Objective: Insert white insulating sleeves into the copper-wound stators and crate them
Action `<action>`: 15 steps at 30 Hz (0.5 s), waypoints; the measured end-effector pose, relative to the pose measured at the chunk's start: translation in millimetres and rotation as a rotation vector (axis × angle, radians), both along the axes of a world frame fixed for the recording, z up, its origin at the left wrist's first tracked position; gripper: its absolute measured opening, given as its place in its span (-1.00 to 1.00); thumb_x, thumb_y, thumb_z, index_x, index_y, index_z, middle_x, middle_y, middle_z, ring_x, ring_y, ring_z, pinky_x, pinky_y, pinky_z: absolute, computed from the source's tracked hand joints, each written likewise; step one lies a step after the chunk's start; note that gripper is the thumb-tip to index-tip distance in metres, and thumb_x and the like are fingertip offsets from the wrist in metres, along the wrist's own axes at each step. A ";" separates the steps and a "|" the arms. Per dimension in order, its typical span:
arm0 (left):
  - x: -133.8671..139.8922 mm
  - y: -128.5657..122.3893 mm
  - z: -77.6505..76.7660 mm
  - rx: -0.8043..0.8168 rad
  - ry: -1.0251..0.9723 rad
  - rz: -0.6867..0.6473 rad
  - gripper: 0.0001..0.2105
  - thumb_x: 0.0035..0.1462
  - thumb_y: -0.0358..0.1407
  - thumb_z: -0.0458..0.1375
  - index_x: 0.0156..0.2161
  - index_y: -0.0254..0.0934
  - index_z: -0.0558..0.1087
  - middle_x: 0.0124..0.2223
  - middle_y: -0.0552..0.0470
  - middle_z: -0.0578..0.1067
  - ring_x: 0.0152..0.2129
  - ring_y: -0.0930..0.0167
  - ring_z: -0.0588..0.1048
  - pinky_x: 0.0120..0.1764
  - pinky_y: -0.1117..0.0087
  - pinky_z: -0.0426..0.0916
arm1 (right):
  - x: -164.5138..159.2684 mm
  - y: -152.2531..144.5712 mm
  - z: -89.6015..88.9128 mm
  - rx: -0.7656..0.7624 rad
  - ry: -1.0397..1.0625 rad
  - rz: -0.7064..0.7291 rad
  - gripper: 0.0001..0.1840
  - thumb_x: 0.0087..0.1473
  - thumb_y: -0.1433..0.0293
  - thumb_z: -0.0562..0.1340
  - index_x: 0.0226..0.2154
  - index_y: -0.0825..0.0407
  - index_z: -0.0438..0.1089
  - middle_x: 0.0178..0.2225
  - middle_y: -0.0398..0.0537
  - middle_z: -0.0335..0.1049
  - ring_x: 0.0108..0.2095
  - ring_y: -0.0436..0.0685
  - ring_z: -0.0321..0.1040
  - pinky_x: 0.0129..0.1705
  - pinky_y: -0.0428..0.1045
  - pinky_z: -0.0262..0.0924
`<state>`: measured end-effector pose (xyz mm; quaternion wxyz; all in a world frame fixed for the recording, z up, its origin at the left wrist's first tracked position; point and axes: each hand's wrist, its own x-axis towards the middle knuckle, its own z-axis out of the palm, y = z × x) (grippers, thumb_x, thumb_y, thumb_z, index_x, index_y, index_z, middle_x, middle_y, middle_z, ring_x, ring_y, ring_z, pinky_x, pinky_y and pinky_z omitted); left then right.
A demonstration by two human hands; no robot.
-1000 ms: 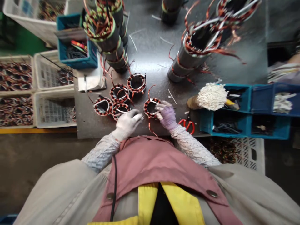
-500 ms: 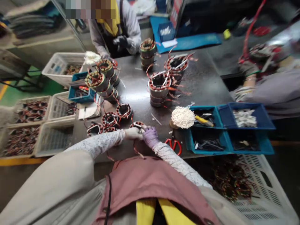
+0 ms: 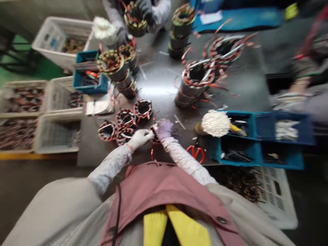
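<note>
Near the table's front edge, my right hand (image 3: 164, 129) in a purple glove is closed round a small wire-wound motor stator (image 3: 155, 137) and hides most of it. A red lead hangs from it towards my apron. Against its left side, my left hand (image 3: 140, 138) in a white glove has its fingertips pinched at the windings. Just left of my hands, several similar stators (image 3: 126, 118) lie grouped on the table, ring ends up. To the right of my purple glove is a pair of red-handled scissors (image 3: 196, 153).
A bundle of white ties (image 3: 216, 123) stands beside blue bins (image 3: 237, 165). Taller stator stacks (image 3: 193, 85) rise further back. White crates (image 3: 56, 138) flank the left side. Across the table, a co-worker's gloved hands (image 3: 145, 10) hold a stator. Another person's arm (image 3: 299, 89) is at right.
My view has tipped downward. My left hand has drawn slightly back from my right, and the purple glove now covers more of the stator. The co-worker opposite now has a stator in hand.
</note>
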<state>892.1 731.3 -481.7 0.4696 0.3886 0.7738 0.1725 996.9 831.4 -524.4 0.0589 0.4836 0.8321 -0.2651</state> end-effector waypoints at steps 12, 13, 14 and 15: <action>-24.6 14.8 0.6 0.192 0.265 -0.217 -0.69 0.23 -0.19 0.06 -0.01 -0.25 0.49 -0.03 -0.08 0.60 -0.08 0.27 0.55 0.02 0.34 0.36 | 35.2 -7.5 -26.6 0.143 0.384 0.104 -0.77 0.27 0.38 0.14 -0.18 0.03 0.53 -0.05 0.10 0.53 0.05 0.18 0.37 0.18 0.09 0.17; -23.9 18.9 3.1 0.160 0.337 -0.274 -0.65 0.25 -0.23 0.06 0.10 -0.24 0.45 0.08 -0.11 0.55 -0.01 0.25 0.53 0.05 0.32 0.36 | 45.0 -7.0 -28.8 0.194 0.421 0.057 -0.76 0.27 0.37 0.13 -0.19 0.03 0.53 -0.06 0.11 0.52 0.04 0.19 0.38 0.17 0.11 0.19; -22.8 23.6 4.3 0.110 0.403 -0.337 -0.58 0.25 -0.25 0.08 0.20 -0.20 0.38 0.18 -0.14 0.48 0.01 0.22 0.52 0.03 0.29 0.38 | 54.5 -6.7 -31.5 0.235 0.442 0.022 -0.77 0.26 0.37 0.14 -0.20 0.04 0.52 -0.06 0.13 0.52 0.02 0.21 0.38 0.15 0.13 0.20; -21.2 28.9 4.4 0.069 0.444 -0.408 -0.49 0.23 -0.26 0.13 0.28 -0.16 0.30 0.26 -0.16 0.40 0.03 0.19 0.52 0.00 0.26 0.40 | 63.5 -7.1 -34.0 0.254 0.442 0.011 -0.78 0.24 0.37 0.16 -0.19 0.05 0.52 -0.05 0.15 0.51 0.03 0.22 0.38 0.14 0.14 0.20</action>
